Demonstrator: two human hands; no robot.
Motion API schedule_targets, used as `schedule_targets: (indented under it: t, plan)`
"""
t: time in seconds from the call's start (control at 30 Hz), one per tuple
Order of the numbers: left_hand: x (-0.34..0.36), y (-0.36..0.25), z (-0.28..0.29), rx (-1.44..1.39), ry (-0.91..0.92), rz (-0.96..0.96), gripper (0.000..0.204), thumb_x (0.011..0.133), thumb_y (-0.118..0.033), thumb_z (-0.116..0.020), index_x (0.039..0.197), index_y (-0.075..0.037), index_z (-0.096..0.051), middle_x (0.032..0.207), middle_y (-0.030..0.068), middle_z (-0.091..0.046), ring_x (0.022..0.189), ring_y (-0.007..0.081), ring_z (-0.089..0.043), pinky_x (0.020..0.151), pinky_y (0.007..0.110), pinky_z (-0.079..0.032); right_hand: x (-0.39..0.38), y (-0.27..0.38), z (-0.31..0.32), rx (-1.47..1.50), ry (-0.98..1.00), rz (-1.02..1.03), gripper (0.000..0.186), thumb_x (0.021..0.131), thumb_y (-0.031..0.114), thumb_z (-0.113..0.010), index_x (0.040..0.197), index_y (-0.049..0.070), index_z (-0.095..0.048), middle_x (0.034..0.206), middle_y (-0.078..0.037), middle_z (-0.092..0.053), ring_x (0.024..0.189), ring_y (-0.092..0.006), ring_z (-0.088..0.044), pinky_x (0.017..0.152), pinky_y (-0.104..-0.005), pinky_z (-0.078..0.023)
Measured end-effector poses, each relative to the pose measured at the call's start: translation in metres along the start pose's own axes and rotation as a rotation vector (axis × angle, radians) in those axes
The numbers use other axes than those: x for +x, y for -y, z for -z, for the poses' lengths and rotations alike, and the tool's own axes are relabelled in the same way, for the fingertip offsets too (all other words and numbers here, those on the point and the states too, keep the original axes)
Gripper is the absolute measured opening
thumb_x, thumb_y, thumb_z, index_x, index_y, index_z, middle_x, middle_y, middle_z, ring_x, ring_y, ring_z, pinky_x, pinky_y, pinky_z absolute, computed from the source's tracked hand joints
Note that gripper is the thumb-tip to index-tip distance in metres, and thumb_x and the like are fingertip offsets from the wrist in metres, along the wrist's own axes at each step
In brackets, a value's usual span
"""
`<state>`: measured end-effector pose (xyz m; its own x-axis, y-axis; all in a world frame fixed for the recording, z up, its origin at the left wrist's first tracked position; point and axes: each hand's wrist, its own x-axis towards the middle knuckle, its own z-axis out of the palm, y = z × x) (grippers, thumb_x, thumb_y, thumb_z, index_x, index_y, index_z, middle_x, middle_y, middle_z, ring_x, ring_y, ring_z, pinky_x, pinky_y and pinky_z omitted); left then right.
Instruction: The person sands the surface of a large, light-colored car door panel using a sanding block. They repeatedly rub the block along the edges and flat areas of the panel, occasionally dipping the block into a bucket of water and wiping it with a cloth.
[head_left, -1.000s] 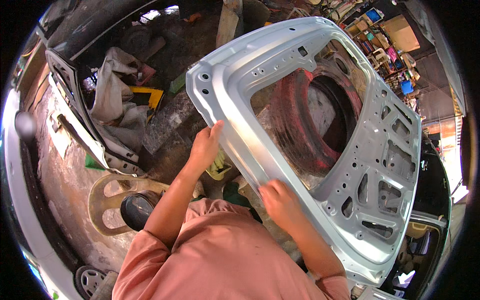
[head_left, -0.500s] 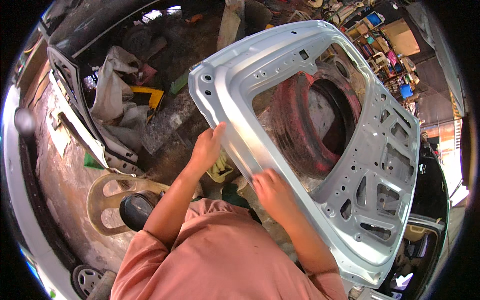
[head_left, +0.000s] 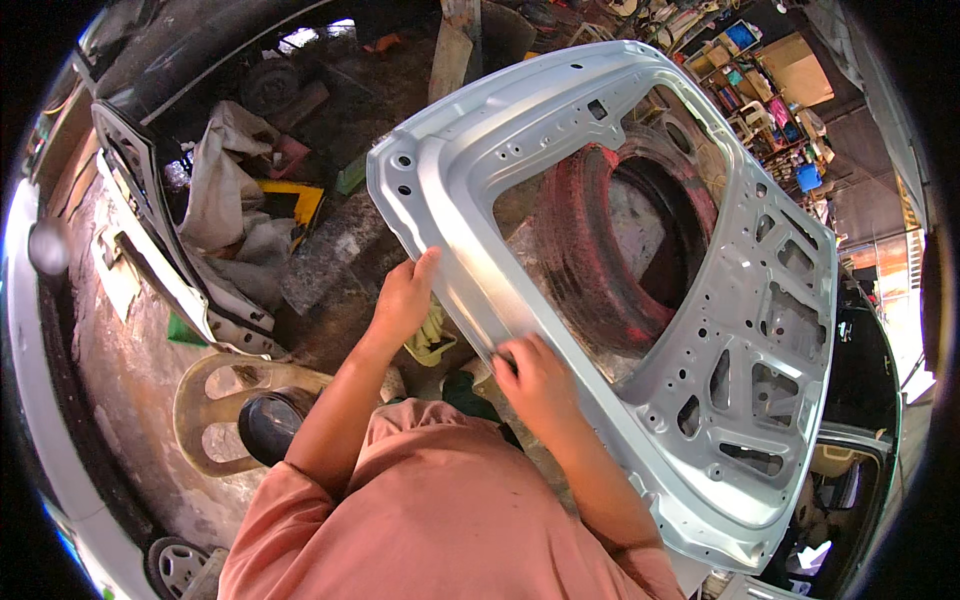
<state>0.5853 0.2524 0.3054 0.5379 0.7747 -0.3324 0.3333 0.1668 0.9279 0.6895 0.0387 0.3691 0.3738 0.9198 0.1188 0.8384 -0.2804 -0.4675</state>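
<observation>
L hand (head_left: 403, 302) clamped on edge of silver tailgate shell (head_left: 738, 300), fingertips hidden. R hand (head_left: 538, 382) curled at same edge, can't tell if gripping. Red-blk tyre (head_left: 585, 250) beyond, part. hidden.

On my feed: blown-out daylight at the far-right opening (head_left: 907, 340), glare streaking the silver panel (head_left: 733, 312), upper left dim, black fisheye corners, bent edges, middle fairly sharp.

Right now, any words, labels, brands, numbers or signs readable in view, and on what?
None readable.
Silver panel: no lettering I can make out.
Red-stained tire: any sidewall marking too unclear to read.
Shelf items: too small and blurred to read.
</observation>
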Motion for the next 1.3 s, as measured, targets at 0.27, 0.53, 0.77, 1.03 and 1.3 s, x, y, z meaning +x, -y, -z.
schedule_targets:
  t: [0.27, 0.53, 0.77, 1.03, 1.3]
  plan:
    - [0.011, 0.017, -0.003, -0.019, 0.023, -0.014, 0.072, 0.110, -0.057, -0.049, 0.120, 0.012, -0.068, 0.105, 0.0228, -0.073, 0.099, 0.0307, -0.068, 0.093, 0.042, -0.051, 0.001, 0.003, 0.015, 0.061, 0.102, -0.053, 0.014, 0.097, 0.017, -0.069, 0.098, 0.005, -0.062, 0.095, -0.015, -0.066, 0.090, -0.0403, -0.067, 0.077, -0.0514, -0.055]
    - [0.009, 0.019, 0.001, -0.019, -0.002, 0.015, 0.074, 0.108, -0.060, -0.052, 0.114, 0.011, -0.069, 0.103, 0.0148, -0.072, 0.097, 0.0215, -0.063, 0.090, 0.038, -0.050, 0.000, 0.002, 0.005, -0.021, 0.096, -0.058, 0.014, 0.096, 0.017, -0.068, 0.100, 0.006, -0.060, 0.099, -0.015, -0.066, 0.091, -0.0393, -0.068, 0.078, -0.0513, -0.057]
    - [0.003, 0.010, -0.002, 0.034, -0.004, 0.003, 0.072, 0.109, -0.058, -0.049, 0.116, 0.011, -0.069, 0.103, 0.0235, -0.072, 0.100, 0.0330, -0.068, 0.094, 0.043, -0.050, -0.016, -0.002, 0.020, 0.041, 0.076, 0.026, 0.010, 0.095, 0.010, -0.070, 0.100, 0.004, -0.065, 0.097, -0.015, -0.065, 0.086, -0.0405, -0.067, 0.075, -0.0504, -0.055]
    - [0.009, 0.015, -0.004, -0.002, -0.024, -0.059, 0.069, 0.110, -0.054, -0.048, 0.115, 0.011, -0.069, 0.103, 0.0278, -0.073, 0.100, 0.0378, -0.070, 0.093, 0.046, -0.050, 0.089, 0.032, -0.036, -0.203, -0.062, 0.197, 0.010, 0.091, 0.010, -0.070, 0.098, 0.007, -0.063, 0.099, -0.011, -0.061, 0.096, -0.0324, -0.068, 0.079, -0.0464, -0.058]
    - [0.002, 0.011, -0.001, 0.050, -0.015, -0.032, 0.074, 0.109, -0.058, -0.047, 0.113, 0.012, -0.069, 0.103, 0.0298, -0.073, 0.101, 0.0395, -0.071, 0.093, 0.048, -0.050, -0.025, -0.003, 0.011, -0.172, 0.063, 0.219, 0.021, 0.089, 0.009, -0.071, 0.110, 0.008, -0.067, 0.102, -0.007, -0.059, 0.098, -0.0307, -0.064, 0.082, -0.0436, -0.057]
